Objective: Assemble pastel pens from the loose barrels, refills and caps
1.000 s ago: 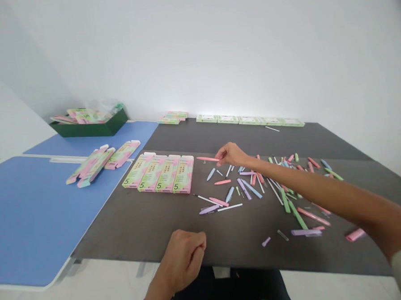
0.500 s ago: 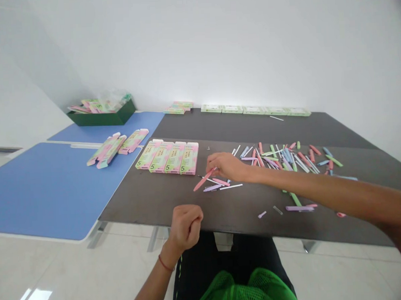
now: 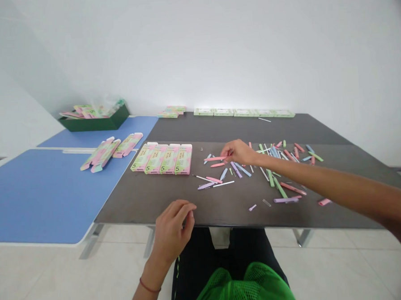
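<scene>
A matte, dark grey table (image 3: 149,202) butts against a smooth blue one (image 3: 38,194) and carries a row of four flat, glossy pink-and-green cartons (image 3: 162,159) beside a loose scatter of slim pastel plastic pens (image 3: 278,164), their small parts too fine to tell apart. The right hand (image 3: 237,152) reaches out over the scatter and pinches one end of a pink pen (image 3: 215,158), held level just above the dark top. The left hand (image 3: 173,230) sits half curled at the table's near edge, its palm turned away, so whether it holds anything cannot be told.

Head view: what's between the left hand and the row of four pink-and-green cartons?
Only bare dark grey tabletop between left hand and pink-and-green cartons, in the head view.
</scene>
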Motion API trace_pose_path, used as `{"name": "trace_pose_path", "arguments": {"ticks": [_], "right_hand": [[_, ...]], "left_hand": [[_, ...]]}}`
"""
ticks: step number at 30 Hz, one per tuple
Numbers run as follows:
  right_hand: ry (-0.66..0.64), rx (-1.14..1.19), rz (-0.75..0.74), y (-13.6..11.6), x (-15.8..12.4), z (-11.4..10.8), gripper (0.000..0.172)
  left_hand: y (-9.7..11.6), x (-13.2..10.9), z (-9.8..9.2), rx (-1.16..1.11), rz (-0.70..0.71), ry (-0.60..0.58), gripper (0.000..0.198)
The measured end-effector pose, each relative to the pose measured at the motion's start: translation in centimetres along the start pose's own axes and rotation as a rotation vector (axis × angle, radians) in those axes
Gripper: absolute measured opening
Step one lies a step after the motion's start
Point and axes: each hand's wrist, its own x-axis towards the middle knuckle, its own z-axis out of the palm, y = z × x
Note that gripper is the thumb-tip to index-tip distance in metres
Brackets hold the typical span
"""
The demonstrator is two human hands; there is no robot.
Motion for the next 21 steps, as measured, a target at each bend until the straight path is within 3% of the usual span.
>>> {"name": "trace_pose_path", "arguments": {"ticks": [6, 9, 12, 16, 21], "right_hand": [[-0.075, 0.005, -0.222, -5.9, -3.4, 2.3, 0.011], [-0.092, -0.068, -0.178, -9.7, -5.3, 4.4, 0.014], [-0.174, -0.135, -0.195, -12.0, -6.5, 6.6, 0.014], [-0.153, -0.191, -0.202, -12.3, -6.5, 9.0, 0.017], [-0.124, -0.174, -0.196, -11.7, -6.9, 9.9, 0.022]], "left_hand": [[-0.4, 1.5, -0.2, 0.133, -0.078, 0.162, 0.028], [-0.5, 2.6, -0.8, 0.26, 0.007, 0.075, 0.036], [-1.2, 3.4, -1.2, 0.361, 0.065, -0.015, 0.029], [-3.0, 4.3, -1.3, 0.354, 0.135, -0.16, 0.015], [-5.4, 5.5, -1.2, 0.307, 0.192, -0.307, 0.021]]}}
